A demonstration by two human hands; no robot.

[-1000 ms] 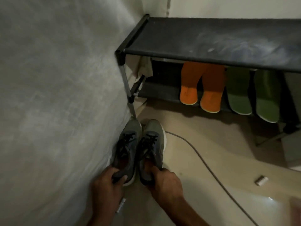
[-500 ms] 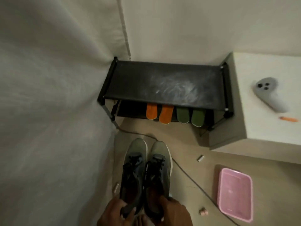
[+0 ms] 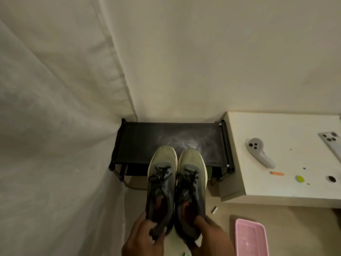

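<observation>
A white curtain (image 3: 55, 145) is hung at the left; a white cabinet (image 3: 276, 191) is set at the right, with a black shoe rack (image 3: 140, 141) between them and a pink tray (image 3: 251, 237) on the floor nearby; the pair of shoes (image 3: 162, 182) is held side by side, toes over the rack's top shelf; one heel is gripped by the left hand (image 3: 142, 239), the other by the right hand (image 3: 212, 235); half a second ago the toes were seen short of the rack.

1. The left shoe (image 3: 161, 183) and the right shoe (image 3: 191, 187) are side by side, their toes over the front of the rack (image 3: 140, 143).
2. The left hand (image 3: 145, 239) holds the left shoe's heel and the right hand (image 3: 212, 237) holds the right shoe's heel.
3. A cabinet (image 3: 276, 130) stands just right of the rack, with a controller (image 3: 258, 154) on top.
4. A tray (image 3: 251, 239) lies on the floor in front of the cabinet, right of the right hand.
5. A curtain (image 3: 55, 126) hangs left of the rack.
</observation>
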